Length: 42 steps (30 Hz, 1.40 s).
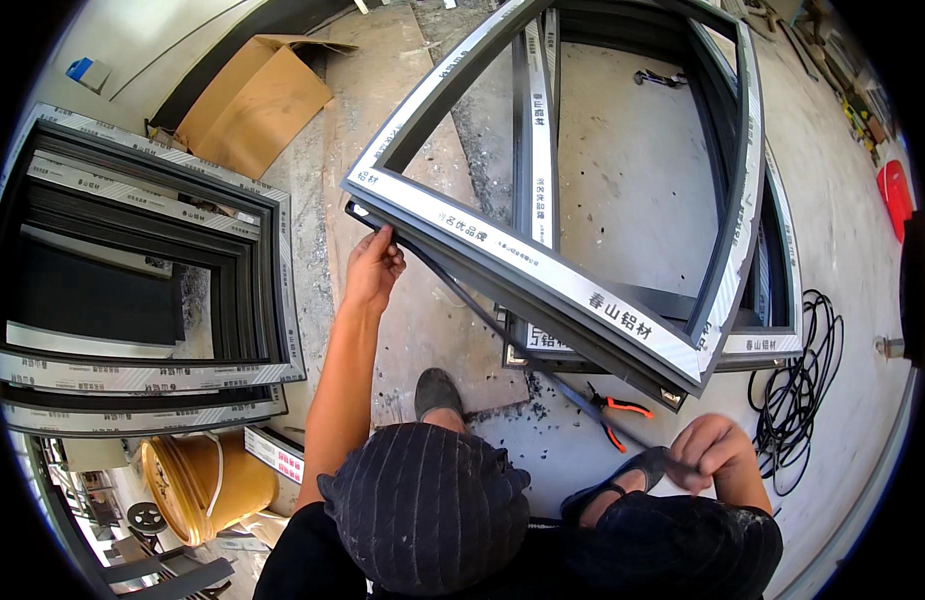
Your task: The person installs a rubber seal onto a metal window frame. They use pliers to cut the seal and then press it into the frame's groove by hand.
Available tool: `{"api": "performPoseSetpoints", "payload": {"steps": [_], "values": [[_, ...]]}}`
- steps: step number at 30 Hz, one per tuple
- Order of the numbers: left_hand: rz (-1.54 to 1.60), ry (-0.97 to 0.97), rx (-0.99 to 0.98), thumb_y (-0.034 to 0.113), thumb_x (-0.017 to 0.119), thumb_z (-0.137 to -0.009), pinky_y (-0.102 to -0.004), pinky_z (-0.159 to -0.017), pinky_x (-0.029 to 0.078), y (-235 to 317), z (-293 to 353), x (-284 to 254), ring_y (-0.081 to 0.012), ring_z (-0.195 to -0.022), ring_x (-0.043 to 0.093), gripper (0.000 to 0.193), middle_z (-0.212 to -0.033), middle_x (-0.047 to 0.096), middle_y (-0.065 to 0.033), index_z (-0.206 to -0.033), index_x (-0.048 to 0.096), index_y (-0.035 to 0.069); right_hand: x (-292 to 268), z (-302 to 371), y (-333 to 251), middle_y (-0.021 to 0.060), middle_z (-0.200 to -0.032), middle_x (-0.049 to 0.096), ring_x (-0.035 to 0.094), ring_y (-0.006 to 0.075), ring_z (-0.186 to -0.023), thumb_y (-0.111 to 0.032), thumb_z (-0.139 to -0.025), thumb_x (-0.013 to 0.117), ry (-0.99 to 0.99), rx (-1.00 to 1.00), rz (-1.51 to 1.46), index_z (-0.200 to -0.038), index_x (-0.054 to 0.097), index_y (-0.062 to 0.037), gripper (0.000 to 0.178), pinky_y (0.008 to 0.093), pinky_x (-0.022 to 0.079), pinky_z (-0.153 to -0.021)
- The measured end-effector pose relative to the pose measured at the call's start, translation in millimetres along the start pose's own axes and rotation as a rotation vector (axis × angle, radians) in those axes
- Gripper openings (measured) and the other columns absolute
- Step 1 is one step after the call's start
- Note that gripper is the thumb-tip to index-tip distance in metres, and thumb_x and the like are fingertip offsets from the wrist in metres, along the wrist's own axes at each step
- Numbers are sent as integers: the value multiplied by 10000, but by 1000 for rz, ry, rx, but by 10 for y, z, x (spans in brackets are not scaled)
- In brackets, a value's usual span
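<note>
1. Pinches one end of the dark strip (462, 290) with the left hand (375, 268), close to the left corner of the upper frame (542, 262), probably to steady that end.
2. Grips the strip's other end in the right hand (707, 448), loosely fisted, apparently to hold the length straight.
3. Stretches the strip diagonally below the upper frame's near edge.
4. Has the upper frame askew over the lower frame (762, 345), perhaps to make that edge reachable.
5. Has orange-handled pliers (627, 407) on the floor (567, 455) near the strip, presumably within reach.
</note>
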<state>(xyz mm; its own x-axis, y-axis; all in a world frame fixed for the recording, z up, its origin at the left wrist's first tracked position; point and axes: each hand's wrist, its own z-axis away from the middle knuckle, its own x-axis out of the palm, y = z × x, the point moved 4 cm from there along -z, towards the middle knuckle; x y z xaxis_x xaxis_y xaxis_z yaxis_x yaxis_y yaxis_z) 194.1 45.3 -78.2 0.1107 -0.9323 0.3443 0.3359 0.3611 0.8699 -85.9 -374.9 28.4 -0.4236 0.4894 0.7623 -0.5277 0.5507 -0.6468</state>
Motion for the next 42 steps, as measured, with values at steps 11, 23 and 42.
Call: {"api": "performPoseSetpoints", "payload": {"steps": [11, 23, 42], "values": [[70, -107, -95, 282, 635, -961, -286, -642, 469, -91, 222, 215, -131, -678, 537, 225, -718, 547, 1, -849, 556, 104, -228, 276, 90, -1, -475, 396, 354, 105, -373, -234, -928, 576, 403, -203, -171, -720, 599, 60, 360, 256, 212, -341], [-92, -159, -176, 371, 662, -936, -302, -669, 471, -257, 428, 369, -117, -708, 549, 279, -738, 590, 7, -838, 583, 122, -370, 366, 305, -4, -532, 392, 376, 101, -422, -290, -921, 606, 677, -174, -103, -735, 554, 13, 360, 252, 240, -385], [-209, -217, -247, 289, 707, -910, -236, -553, 405, -584, 950, 962, -94, -602, 505, 241, -710, 579, -5, -859, 581, 90, -391, 465, 252, 15, -587, 495, 464, 97, -502, -244, -949, 598, 980, -79, 365, -809, 617, 27, 306, 224, 330, -449]]}}
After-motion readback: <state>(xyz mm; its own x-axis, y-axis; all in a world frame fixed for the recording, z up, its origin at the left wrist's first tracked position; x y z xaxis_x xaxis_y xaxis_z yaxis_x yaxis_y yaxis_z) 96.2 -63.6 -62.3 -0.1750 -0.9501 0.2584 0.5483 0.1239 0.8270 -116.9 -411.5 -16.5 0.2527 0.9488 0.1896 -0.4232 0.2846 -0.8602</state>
